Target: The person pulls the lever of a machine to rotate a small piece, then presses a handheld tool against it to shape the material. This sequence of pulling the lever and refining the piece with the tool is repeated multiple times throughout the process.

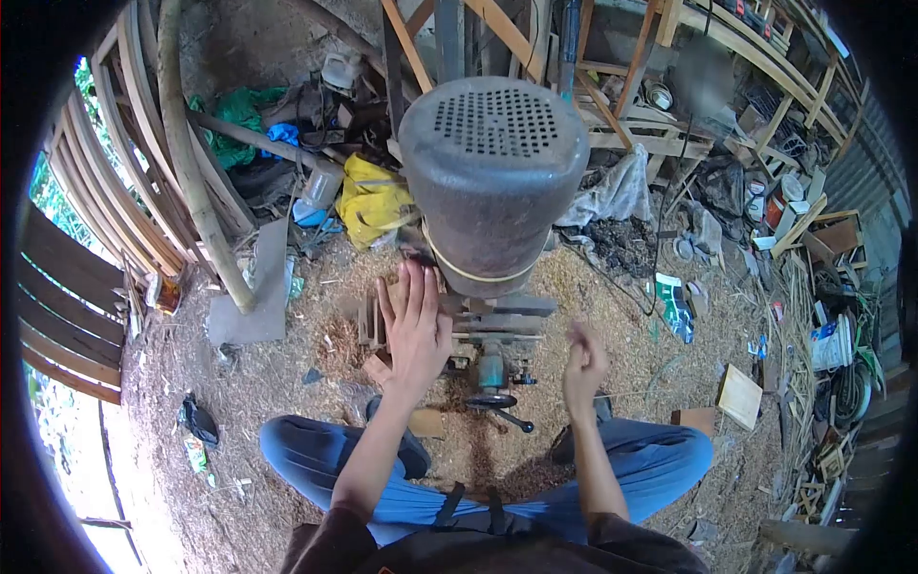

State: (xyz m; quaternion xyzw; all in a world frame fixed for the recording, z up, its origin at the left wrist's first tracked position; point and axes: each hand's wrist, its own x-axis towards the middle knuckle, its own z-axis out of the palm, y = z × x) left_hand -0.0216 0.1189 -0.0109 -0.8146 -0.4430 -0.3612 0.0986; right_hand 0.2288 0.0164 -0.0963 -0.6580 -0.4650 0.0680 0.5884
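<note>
A large dark motor housing point(492, 191) with a perforated top stands in front of me. Below it is a machine with flat metal plates point(507, 323), a green part point(491, 369) and a crank handle point(512, 415). Against the left side of the machine lies my left hand point(417, 330), its fingers stretched forward and slightly apart beside the housing; a small wooden piece point(379, 369) is by its wrist side. My right hand point(583, 365) hovers to the right of the machine, fingers curled and partly blurred; whether it holds anything is unclear.
Wood shavings cover the ground point(631, 383). A yellow bag point(371, 201) and a grey board point(251, 306) lie to the left. Leaning poles point(186, 143) stand at the far left. A wooden block point(739, 396) and scattered scraps are on the right.
</note>
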